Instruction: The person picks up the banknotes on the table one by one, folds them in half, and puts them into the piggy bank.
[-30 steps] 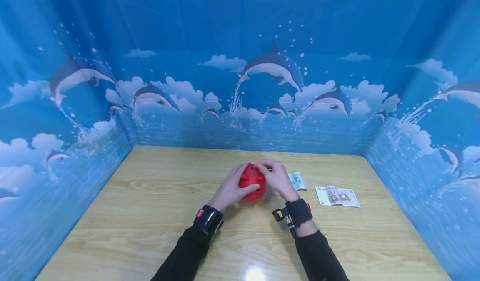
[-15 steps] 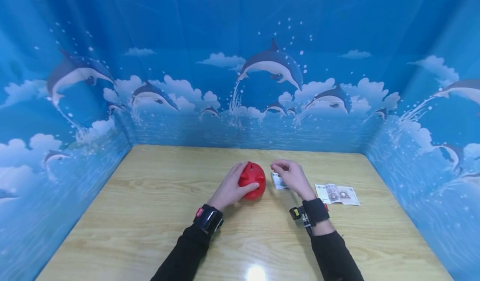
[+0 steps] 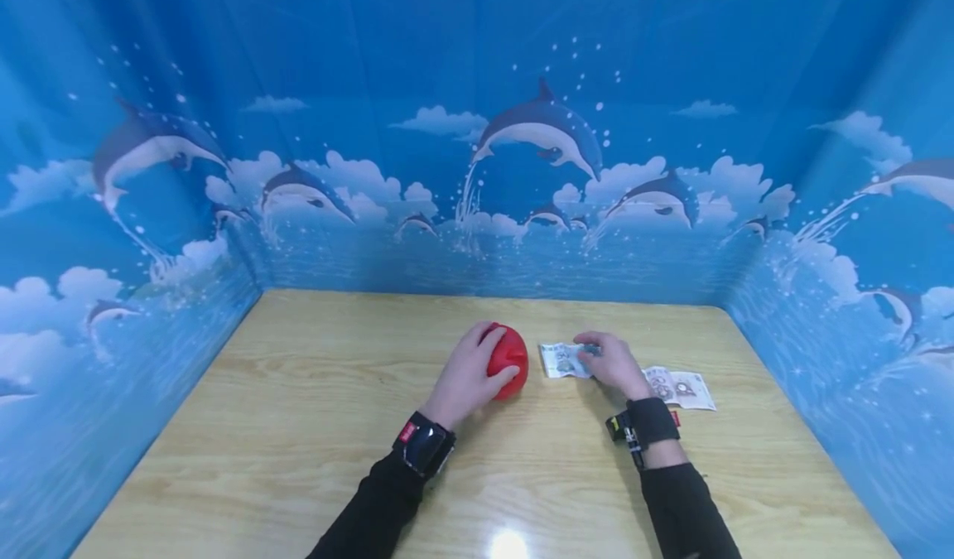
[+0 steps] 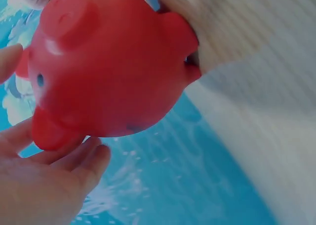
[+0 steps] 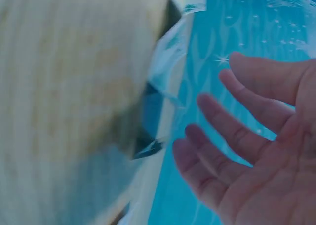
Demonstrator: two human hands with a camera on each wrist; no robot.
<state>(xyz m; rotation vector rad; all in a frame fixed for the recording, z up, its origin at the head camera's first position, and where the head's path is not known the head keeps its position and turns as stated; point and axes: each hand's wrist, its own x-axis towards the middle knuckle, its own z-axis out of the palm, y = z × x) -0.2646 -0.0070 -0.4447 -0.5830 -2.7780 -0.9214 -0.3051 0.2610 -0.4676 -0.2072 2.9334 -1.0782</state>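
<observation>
A red piggy bank (image 3: pixel 513 359) sits on the table in the head view; the left wrist view shows its round snout, an eye, an ear and stubby feet. My left hand (image 3: pixel 466 377) holds the piggy bank from the left, thumb on the near side and fingers over its top. My right hand (image 3: pixel 617 367) is over the right end of a creased bluish-green banknote (image 3: pixel 561 360), hiding part of it. Seen from the right wrist, the fingers (image 5: pixel 232 131) are loosely bent and apart, with the crumpled banknote (image 5: pixel 168 54) just beyond their tips.
Right of the right hand lies a second, purplish-brown banknote (image 3: pixel 687 389) with fold creases, partly covered by that hand and wrist. The wooden table (image 3: pixel 298 426) is walled at the back and sides by a blue dolphin-print curtain (image 3: pixel 417 252).
My right hand has left the top of the piggy bank and moved right to the bluish-green banknote. My left hand has shifted slightly, covering more of the piggy bank's top.
</observation>
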